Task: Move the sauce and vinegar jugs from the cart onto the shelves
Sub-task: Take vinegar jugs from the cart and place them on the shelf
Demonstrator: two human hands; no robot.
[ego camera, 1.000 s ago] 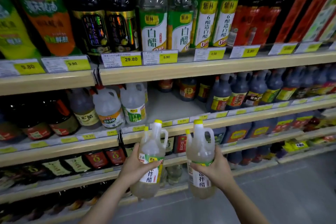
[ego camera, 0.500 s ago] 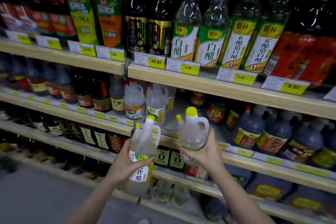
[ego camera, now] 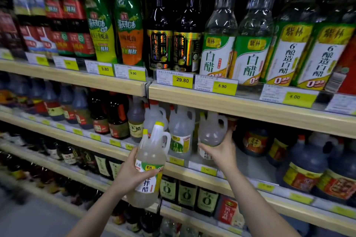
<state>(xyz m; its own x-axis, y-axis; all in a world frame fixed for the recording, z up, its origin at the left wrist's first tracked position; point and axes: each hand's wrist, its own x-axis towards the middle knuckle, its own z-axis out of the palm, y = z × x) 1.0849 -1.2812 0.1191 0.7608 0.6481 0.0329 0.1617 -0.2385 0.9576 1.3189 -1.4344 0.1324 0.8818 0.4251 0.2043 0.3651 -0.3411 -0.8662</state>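
Supermarket shelving, second shelf (ego camera: pixel 250 169) as landmark. Right hand (ego camera: pixel 221 152) wraps one pale vinegar jug (ego camera: pixel 212 131) just over its front edge, beside a shelved white vinegar jug (ego camera: pixel 180 136). Left hand (ego camera: pixel 133 173) clasps a second vinegar jug (ego camera: pixel 150 161), tilted, in front of and below that edge.

Risks: neck clipping the upper shelf lip; nudging neighbours. Jug's base hidden; cart unseen.

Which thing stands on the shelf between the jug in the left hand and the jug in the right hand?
In the head view, a clear jug with a green and white label stands on the shelf between the left-hand jug and the right-hand jug.
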